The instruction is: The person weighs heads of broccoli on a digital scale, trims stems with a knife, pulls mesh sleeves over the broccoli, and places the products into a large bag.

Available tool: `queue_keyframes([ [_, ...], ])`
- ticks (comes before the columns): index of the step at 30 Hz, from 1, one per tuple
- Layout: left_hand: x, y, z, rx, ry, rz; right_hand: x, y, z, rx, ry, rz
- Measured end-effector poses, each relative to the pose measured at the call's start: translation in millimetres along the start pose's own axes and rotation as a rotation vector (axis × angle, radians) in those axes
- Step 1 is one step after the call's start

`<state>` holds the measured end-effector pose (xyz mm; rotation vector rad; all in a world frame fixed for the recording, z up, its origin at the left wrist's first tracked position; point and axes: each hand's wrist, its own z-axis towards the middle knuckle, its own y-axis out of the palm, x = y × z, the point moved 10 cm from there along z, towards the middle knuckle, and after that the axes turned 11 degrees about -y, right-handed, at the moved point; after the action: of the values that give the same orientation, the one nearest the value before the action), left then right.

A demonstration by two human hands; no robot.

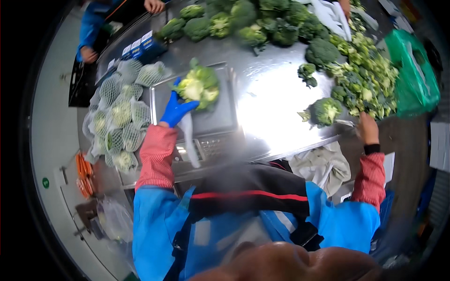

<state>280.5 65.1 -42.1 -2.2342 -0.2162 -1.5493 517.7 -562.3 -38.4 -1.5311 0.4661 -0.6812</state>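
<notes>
My left hand [178, 107], in a blue glove, holds a trimmed broccoli head [198, 87], its pale cut stem facing up, over the metal plate of a weighing scale [214, 123]. A strip of white foam netting [189, 140] hangs from that hand across the scale's display. My bare right hand [367, 129] is at the right table edge, closed around what looks like a knife [345, 122], beside the trimmings; its fingers are partly hidden. Near it lies a broccoli head [327, 111] with a small cut piece [304, 115] to its left.
Netted heads [121, 112] are piled left of the scale. Blue boxes [144, 46] stand behind it. Broccoli heads [242, 15] line the far side. Trimmings [369, 77] are heaped at right by a green plastic bag [411, 73]. Other people's hands [154, 6] show at the far edge.
</notes>
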Motion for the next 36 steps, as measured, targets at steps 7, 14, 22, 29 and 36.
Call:
queue_keyframes([
  [7,32,18,-21,0.080,0.049,-0.032,-86,-143,-11,-0.065,0.109,0.010],
  [14,33,34,-6,0.045,0.100,-0.063,-258,-61,68,0.078,0.371,1.390],
  [22,33,32,-10,0.033,0.142,-0.156,-357,-87,146,0.300,0.120,1.300],
  [29,29,29,-10,0.089,0.154,-0.142,-378,-111,173,0.252,-0.076,1.068],
  [36,23,32,-5,0.038,0.103,-0.189,-385,-107,181,0.201,-0.140,0.997],
])
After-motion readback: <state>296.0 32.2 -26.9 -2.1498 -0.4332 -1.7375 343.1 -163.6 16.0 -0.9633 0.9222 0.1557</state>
